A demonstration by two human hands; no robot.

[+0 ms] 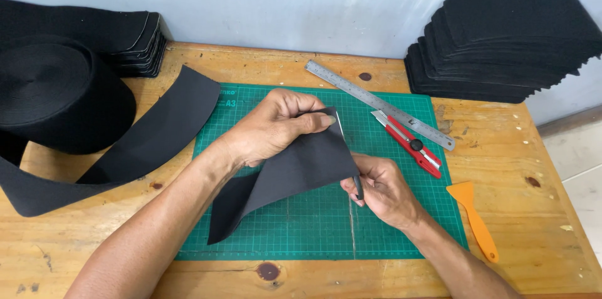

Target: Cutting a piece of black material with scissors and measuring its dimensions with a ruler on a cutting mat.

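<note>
A curved piece of black fabric [295,170] is lifted off the green cutting mat [313,224]. My left hand [276,126] pinches its upper edge between thumb and fingers. My right hand [382,189] grips its right edge together with a thin dark tool with a metal tip [342,129], held upright along the fabric's edge. The fabric's lower end rests on the mat.
A metal ruler [376,101] and a red utility knife [411,143] lie at the mat's upper right. An orange plastic scraper [476,220] sits on the wooden table [520,173]. A big roll of black band [56,95] stands left, with stacks of cut black pieces [501,42] at both back corners.
</note>
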